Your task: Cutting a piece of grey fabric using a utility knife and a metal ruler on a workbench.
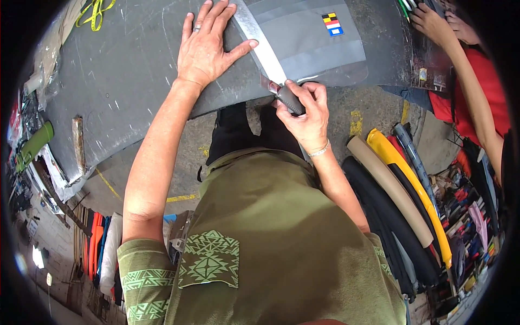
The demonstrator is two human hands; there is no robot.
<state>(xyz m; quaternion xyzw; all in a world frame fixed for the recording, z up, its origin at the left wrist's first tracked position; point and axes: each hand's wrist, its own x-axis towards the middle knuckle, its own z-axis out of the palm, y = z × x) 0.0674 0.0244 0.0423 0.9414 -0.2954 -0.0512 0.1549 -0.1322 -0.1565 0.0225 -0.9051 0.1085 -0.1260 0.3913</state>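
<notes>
My left hand (208,49) lies with fingers spread on the dark worktable (130,65). Its thumb rests on a flat metal ruler (261,40), which runs slantwise to the table's near edge. Along the ruler's right side lies a grey fabric sheet (303,40) with a small multicoloured flag patch (332,24). My right hand (307,112) grips a cutter (291,101) by its dark ribbed handle. The cutter's head is at the ruler's near end, by the table edge; exactly where the blade touches is too small to tell.
A yellow tape (96,13) lies at the far left, and a worn stick (78,143) near the left edge. At the right, another person's hand (433,24) rests by green pencil-like items. Rolls of material (392,184) stand below right; more rolls (103,249) are below left.
</notes>
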